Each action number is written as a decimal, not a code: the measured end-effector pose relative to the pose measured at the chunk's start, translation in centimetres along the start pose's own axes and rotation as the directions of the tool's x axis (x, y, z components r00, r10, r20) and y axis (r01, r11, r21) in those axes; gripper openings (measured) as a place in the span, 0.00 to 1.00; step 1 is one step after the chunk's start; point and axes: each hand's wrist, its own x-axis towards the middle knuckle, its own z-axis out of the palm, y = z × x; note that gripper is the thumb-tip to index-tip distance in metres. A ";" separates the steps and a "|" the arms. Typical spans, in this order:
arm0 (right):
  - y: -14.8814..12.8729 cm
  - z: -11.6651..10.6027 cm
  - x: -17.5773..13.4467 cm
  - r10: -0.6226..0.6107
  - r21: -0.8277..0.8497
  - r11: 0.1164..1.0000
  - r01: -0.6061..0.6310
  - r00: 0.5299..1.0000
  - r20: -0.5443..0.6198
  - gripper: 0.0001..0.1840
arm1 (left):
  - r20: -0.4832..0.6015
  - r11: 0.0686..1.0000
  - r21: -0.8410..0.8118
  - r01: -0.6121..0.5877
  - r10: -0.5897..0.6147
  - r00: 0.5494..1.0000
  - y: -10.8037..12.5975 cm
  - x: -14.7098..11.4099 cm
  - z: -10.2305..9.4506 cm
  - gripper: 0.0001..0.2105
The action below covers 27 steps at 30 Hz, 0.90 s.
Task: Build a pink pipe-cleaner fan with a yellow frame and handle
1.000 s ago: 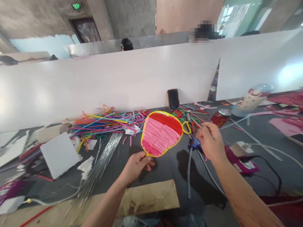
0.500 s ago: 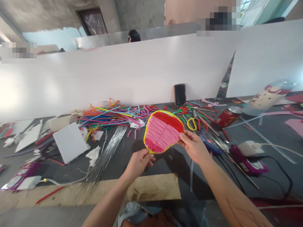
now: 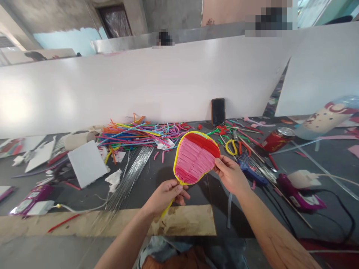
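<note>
Pipe-cleaner fan (image 3: 196, 158) is hanging tilted above the table (image 3: 196, 194); I am pinching its yellow handle with my left hand (image 3: 165, 194) while my right hand (image 3: 231, 175) fingers are gripping its edge, steadying it beside the glue gun (image 3: 251, 172).

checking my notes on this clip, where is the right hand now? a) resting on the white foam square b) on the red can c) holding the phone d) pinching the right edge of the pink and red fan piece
d, the right hand pinches the right edge of the pink and red fan piece, while the left hand grips its yellow stem at the bottom.
</note>
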 end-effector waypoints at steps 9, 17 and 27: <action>0.4 -1.0 -1.9 -0.116 -0.635 0.766 0.104 0.993 0.023 0.22 | -0.283 0.884 -0.449 -0.130 -0.003 0.959 0.4 0.4 -2.2 0.11; 5.9 -0.6 -4.2 -0.254 -0.830 0.152 0.537 0.833 0.492 0.24 | -0.403 0.818 -0.529 -0.226 -0.007 0.915 0.1 1.0 -3.5 0.02; 6.9 4.3 0.0 0.051 -0.847 -0.049 0.530 0.848 0.527 0.29 | -0.457 0.821 -0.482 -0.307 0.065 0.887 -0.3 -0.2 -5.0 0.09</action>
